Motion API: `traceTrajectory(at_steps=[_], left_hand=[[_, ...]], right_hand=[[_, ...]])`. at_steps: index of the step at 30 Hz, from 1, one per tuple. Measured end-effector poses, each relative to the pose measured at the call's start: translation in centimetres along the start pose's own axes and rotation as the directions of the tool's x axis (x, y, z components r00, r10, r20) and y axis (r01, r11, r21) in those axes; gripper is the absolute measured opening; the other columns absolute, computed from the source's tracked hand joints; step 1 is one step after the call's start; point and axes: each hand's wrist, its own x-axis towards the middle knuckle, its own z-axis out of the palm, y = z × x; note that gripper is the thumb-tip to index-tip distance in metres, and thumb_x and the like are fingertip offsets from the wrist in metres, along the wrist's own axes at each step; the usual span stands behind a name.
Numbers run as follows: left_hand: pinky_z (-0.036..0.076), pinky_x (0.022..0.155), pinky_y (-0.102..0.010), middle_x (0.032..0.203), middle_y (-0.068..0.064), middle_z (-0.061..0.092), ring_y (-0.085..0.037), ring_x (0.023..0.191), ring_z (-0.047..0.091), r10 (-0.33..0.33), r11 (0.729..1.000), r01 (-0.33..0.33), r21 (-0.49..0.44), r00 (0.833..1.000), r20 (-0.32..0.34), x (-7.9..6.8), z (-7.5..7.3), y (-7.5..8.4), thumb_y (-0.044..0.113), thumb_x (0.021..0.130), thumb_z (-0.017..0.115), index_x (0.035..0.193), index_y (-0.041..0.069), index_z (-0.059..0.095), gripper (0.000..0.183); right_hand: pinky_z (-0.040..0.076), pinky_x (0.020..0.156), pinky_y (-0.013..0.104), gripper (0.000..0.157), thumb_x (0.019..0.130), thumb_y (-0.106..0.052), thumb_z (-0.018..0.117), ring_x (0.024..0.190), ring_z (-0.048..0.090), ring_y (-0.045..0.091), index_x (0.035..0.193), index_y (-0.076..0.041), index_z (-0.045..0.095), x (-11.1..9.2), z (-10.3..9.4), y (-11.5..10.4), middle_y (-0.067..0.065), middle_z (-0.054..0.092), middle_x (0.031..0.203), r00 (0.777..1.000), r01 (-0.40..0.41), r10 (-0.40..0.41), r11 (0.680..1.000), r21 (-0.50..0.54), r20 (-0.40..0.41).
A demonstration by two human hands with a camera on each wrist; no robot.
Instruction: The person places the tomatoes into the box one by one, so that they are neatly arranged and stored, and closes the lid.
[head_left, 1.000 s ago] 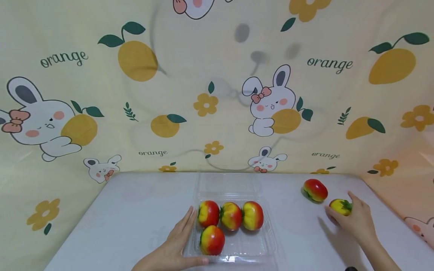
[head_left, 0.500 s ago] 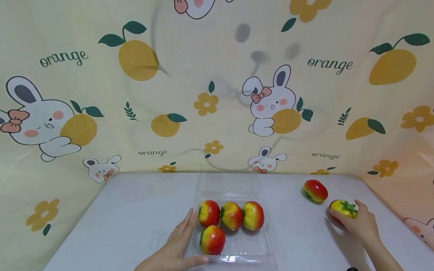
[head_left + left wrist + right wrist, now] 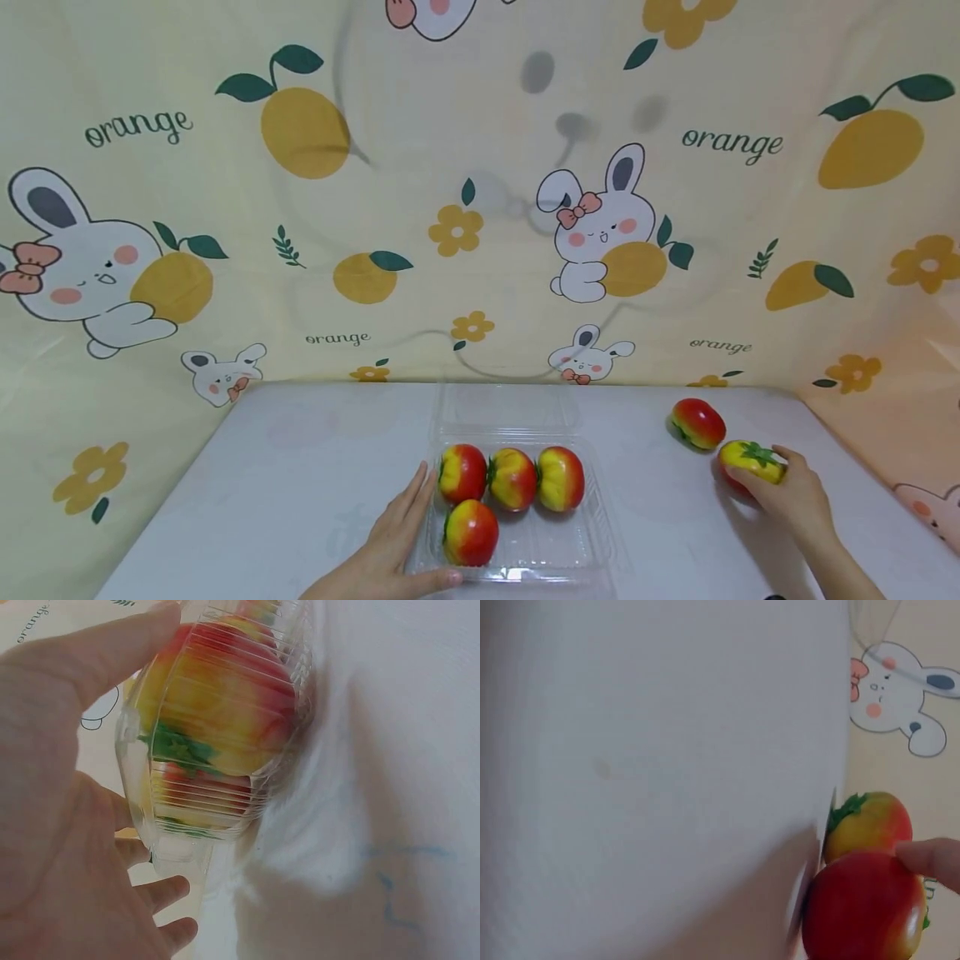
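My right hand (image 3: 795,496) grips a red-and-yellow fruit with a green leafy cap (image 3: 750,461), thumb on its near left side and fingers behind. The cap faces up, and the fruit is at or just above the table. Behind it lies a second such fruit (image 3: 698,422). My left hand (image 3: 378,542) rests against the left side of a clear plastic clamshell box (image 3: 540,546), fingers extended and thumb along the front rim. In the box sit several like fruits (image 3: 470,532), three in the back row and one at front left. The left wrist view shows the thumb touching the box wall (image 3: 217,787).
The box's clear lid (image 3: 506,406) lies folded back behind it. A white table (image 3: 300,467) stretches out on both sides. A cream cloth (image 3: 480,150) printed with rabbits and oranges hangs behind the table. A small black object (image 3: 775,597) shows at the bottom edge.
The fruit in my right hand has tipped so more of its cap shows, and has then shifted slightly left. The left hand and the box hold almost still.
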Motion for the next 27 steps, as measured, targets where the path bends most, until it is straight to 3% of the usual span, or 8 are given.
traceTrajectory(at_steps=[9,15,27], left_hand=[[0.035,0.086,-0.079,0.162,-0.001,-0.003,-0.044,0.139,0.020,0.003,1.000,-0.003,-0.002,1.000,-0.009,0.0,0.1,0.2,0.067,0.073,0.065,0.154,0.033,-0.001,0.110],[0.036,0.085,-0.078,0.162,0.000,-0.003,-0.044,0.139,0.020,0.002,1.000,-0.002,0.004,1.000,-0.010,0.0,0.2,0.2,0.067,0.073,0.065,0.155,0.033,0.000,0.110],[0.040,0.086,-0.075,0.162,-0.001,-0.001,-0.043,0.140,0.020,-0.029,0.999,0.029,0.027,1.000,-0.009,0.1,0.3,0.0,0.070,0.071,0.064,0.155,0.030,0.002,0.112]], right_hand=[[0.029,0.105,0.067,0.110,0.084,-0.060,0.062,0.119,0.028,0.053,0.143,0.017,0.011,0.0,0.6,-0.3,0.042,0.022,0.136,0.997,0.073,-0.073,0.997,0.009,0.022],[0.031,0.104,0.065,0.104,0.086,-0.058,0.060,0.119,0.032,0.052,0.140,0.020,0.019,-0.7,0.5,-1.0,0.042,0.027,0.136,0.995,0.101,-0.100,0.995,-0.011,0.010],[0.035,0.104,0.061,0.102,0.086,-0.059,0.060,0.120,0.033,0.048,0.144,0.014,0.018,-2.3,0.8,-2.5,0.037,0.028,0.140,0.993,0.113,-0.114,0.992,0.051,0.016]])
